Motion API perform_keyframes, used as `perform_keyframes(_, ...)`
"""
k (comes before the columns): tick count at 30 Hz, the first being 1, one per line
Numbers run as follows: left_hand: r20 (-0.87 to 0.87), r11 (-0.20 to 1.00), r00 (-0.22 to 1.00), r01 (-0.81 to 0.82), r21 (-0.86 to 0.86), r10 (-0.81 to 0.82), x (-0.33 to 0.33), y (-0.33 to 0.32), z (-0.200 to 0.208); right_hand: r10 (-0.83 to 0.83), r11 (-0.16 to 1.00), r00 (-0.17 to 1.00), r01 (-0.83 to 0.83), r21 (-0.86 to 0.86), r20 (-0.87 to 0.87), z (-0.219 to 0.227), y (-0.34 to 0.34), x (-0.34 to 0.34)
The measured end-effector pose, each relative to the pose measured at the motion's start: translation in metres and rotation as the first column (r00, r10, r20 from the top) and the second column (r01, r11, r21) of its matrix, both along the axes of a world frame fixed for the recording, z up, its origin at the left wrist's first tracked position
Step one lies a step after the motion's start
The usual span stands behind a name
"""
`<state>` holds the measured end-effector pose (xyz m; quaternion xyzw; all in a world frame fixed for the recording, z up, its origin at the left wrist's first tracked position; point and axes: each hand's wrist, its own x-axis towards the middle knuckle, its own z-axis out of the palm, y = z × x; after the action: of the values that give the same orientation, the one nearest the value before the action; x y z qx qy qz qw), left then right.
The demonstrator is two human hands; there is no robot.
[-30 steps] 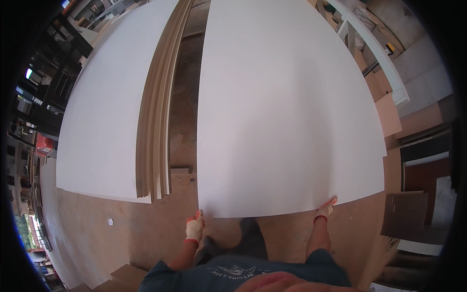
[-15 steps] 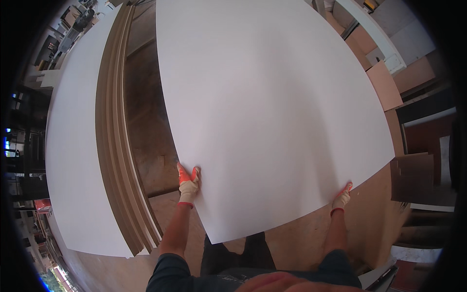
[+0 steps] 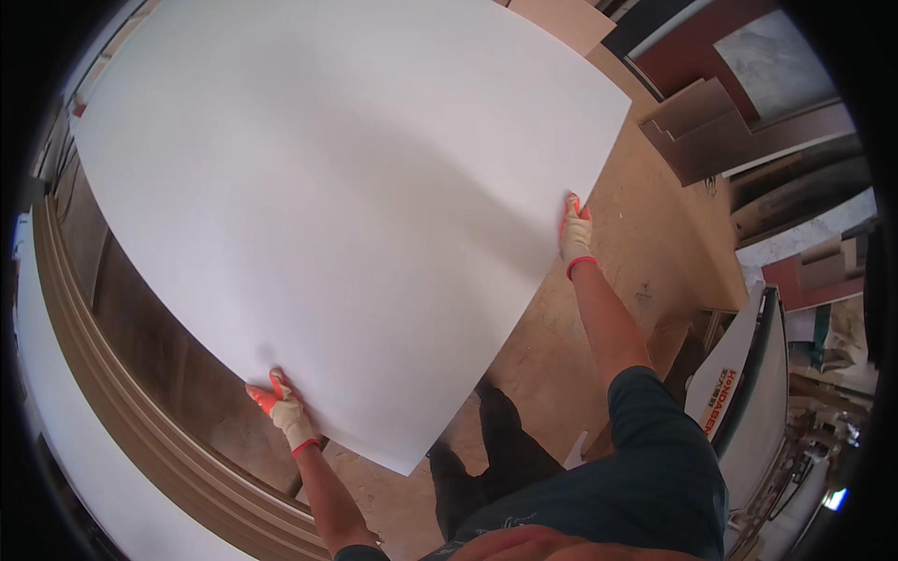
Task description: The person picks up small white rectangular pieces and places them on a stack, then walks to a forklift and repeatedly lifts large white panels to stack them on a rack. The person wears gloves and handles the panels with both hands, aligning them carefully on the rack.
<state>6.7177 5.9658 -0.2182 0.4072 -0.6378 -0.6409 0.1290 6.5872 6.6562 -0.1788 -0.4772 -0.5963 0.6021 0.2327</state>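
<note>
A large white board point(image 3: 374, 234) spreads across the middle of the view, one corner close to my legs. My left hand point(image 3: 285, 411), in a cream glove with orange fingertips, grips its left edge near that corner. The thumb lies on the white face; the other fingers are partly hidden at the edge. On the near right edge, my right hand point(image 3: 575, 234), gloved the same way, has its thumb on top and its fingers mostly out of sight beneath. To the left lies a stack of thick boards point(image 3: 103, 365) with brown edges.
Dark brown panels point(image 3: 697, 131) and a reddish board point(image 3: 697, 51) stand at the upper right. A pinkish board point(image 3: 566, 21) lies beyond the white one. At the lower right is a white-and-dark cabinet-like unit point(image 3: 748, 374). Brown floor point(image 3: 645, 252) shows between.
My view has swung to the right, so the stack now sits farther left and more of the right side shows. Both hands still hold the white board, whose near edge now slants up to the right.
</note>
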Motion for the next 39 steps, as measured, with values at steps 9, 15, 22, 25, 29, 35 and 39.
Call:
perform_keyframes(9,0.015,0.999,1.0,-0.021,0.04,0.02,-0.011,0.012,0.04,0.05,0.992,0.964,-0.079,0.103,0.262,-0.003,-0.007,-0.007)
perform_keyframes(15,-0.125,0.989,0.991,0.063,0.131,-0.046,-0.016,0.005,0.025,0.235,0.911,0.97,-0.244,0.332,0.069,-0.042,0.027,0.0)
perform_keyframes(22,0.479,0.682,0.874,0.301,-0.667,0.083,0.023,0.056,0.116,0.135,0.898,0.847,-0.324,0.298,0.514,-0.009,-0.001,-0.028)
perform_keyframes(25,0.471,0.549,0.853,0.511,-0.662,-0.226,0.149,0.115,0.155,0.276,0.821,0.77,-0.5,0.274,0.576,0.021,-0.025,-0.037)
perform_keyframes(29,0.665,0.649,0.746,0.512,-0.563,-0.011,0.376,0.119,0.208,0.541,0.84,0.815,-0.536,-0.083,0.208,0.047,-0.053,0.004)
perform_keyframes(35,0.316,0.742,0.682,-0.659,-0.127,0.66,0.534,0.025,0.28,0.806,0.542,0.59,-0.71,-0.449,0.04,0.072,-0.197,0.136)
perform_keyframes(39,0.211,0.73,0.774,-0.633,0.259,0.597,0.522,-0.025,0.289,0.969,-0.211,-0.057,-0.704,-0.678,-0.242,0.097,-0.365,0.287)
